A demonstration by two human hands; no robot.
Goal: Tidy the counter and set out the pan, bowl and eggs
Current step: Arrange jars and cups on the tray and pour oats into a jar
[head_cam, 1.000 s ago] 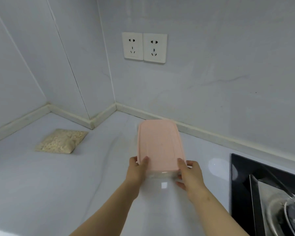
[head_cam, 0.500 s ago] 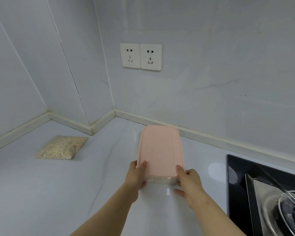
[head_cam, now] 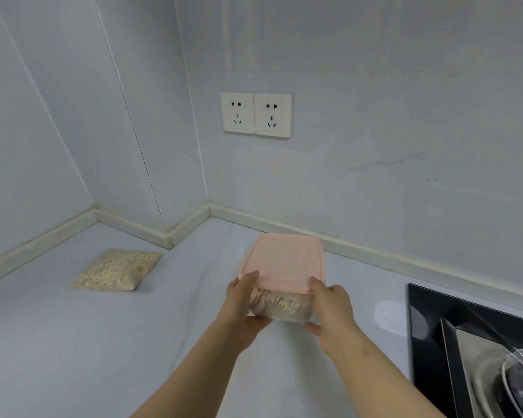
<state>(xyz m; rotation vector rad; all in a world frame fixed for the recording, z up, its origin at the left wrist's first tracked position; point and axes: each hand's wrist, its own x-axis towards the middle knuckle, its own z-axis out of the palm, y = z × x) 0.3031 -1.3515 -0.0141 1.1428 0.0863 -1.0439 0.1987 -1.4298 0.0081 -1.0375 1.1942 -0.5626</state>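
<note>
Between the left hand (head_cam: 242,309) and right hand (head_cam: 334,315), the pale contents of the box (head_cam: 281,307) are too blurred to name, and the fingertips beneath it are hidden. Right of the hands, the stove (head_cam: 423,327) and pan (head_cam: 477,351) are cut off by the frame edge.

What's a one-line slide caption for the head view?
Left hand and right hand grip a pink-lidded clear container over the white counter, a bag of grains lying to its left.

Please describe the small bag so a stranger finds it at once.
Look left of the double socket, at the wall corner. On the counter below lies a flat bag of pale flakes. Unlike the pink-lidded box, it lies untouched.
</note>
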